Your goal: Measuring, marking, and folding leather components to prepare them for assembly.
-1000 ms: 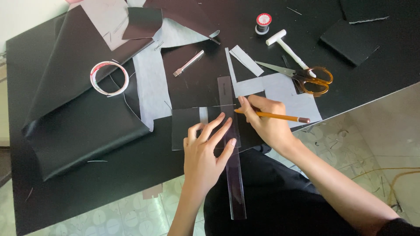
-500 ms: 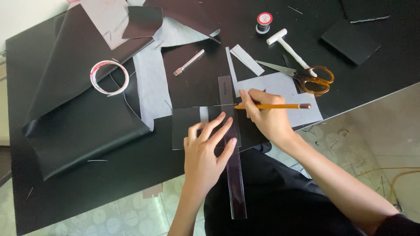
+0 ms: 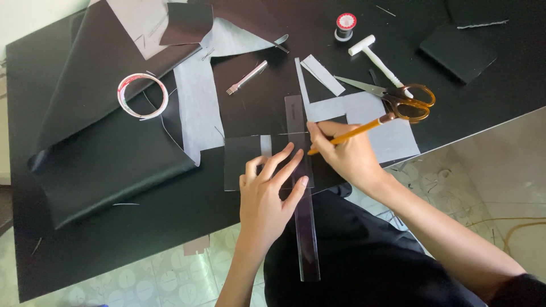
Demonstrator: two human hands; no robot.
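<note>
Here, marking along a straightedge.
Left hand (image 3: 267,196): spread flat, pinning the clear ruler (image 3: 301,187) on the dark square piece (image 3: 242,162) near the table (image 3: 114,250) front edge.
Right hand (image 3: 344,156): pinching a yellow pencil (image 3: 352,132), tip at the ruler's right edge.
Technique: likely best with firm downward pressure and the tip tight against the edge.
Clearance: scissors (image 3: 398,99) near; ruler overhangs the table.
</note>
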